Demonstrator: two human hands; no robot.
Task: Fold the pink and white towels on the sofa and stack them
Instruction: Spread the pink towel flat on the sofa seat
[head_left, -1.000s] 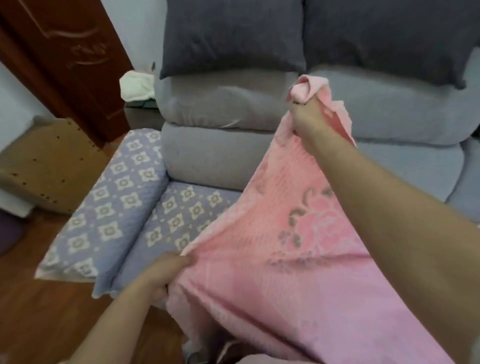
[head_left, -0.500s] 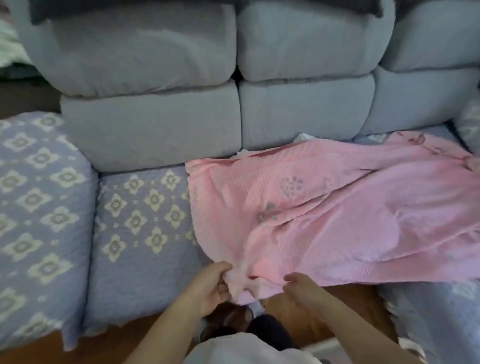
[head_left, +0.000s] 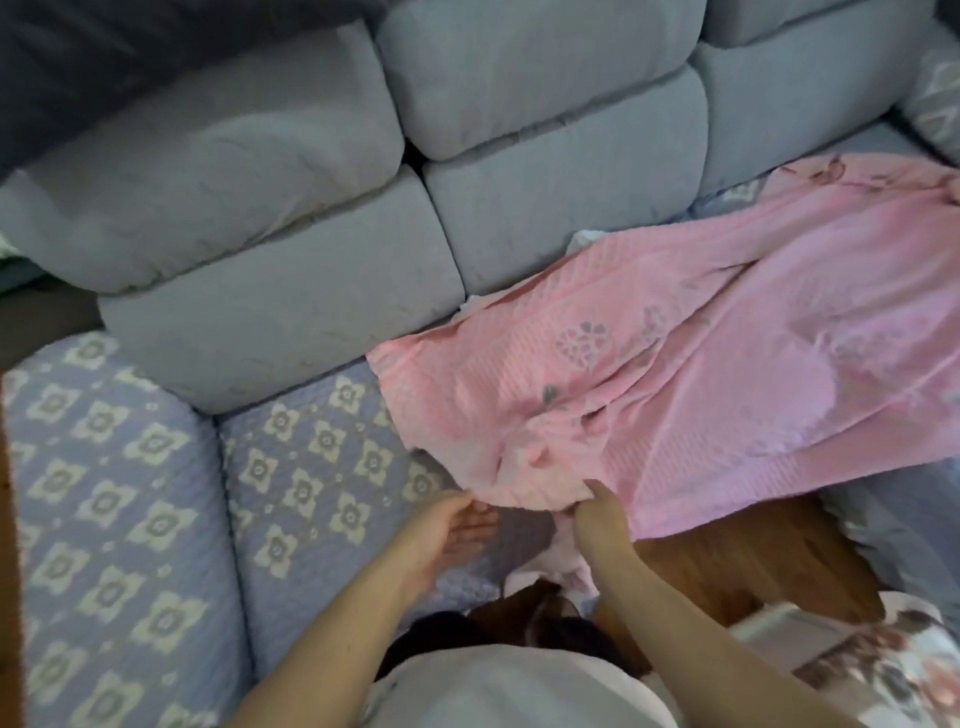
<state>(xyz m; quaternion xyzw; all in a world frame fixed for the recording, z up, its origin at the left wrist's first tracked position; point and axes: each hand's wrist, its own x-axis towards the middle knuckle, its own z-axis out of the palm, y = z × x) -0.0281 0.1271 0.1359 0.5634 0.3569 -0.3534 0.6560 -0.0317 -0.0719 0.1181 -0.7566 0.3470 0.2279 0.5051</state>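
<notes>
Presently, head view: pink towel lies spread over the sofa seat, near edge overhanging. Right hand pinches that edge; left hand — fingers relaxed, uncurled — touches it. White towel peeks out behind.

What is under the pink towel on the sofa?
A bit of white fabric peeks out at the pink towel's far edge, and the patterned seat cover continues beneath. Whether that is the white towel stays hidden.

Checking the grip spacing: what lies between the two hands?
In the head view, a bunched pink towel edge spans between the left hand and right hand.
</notes>
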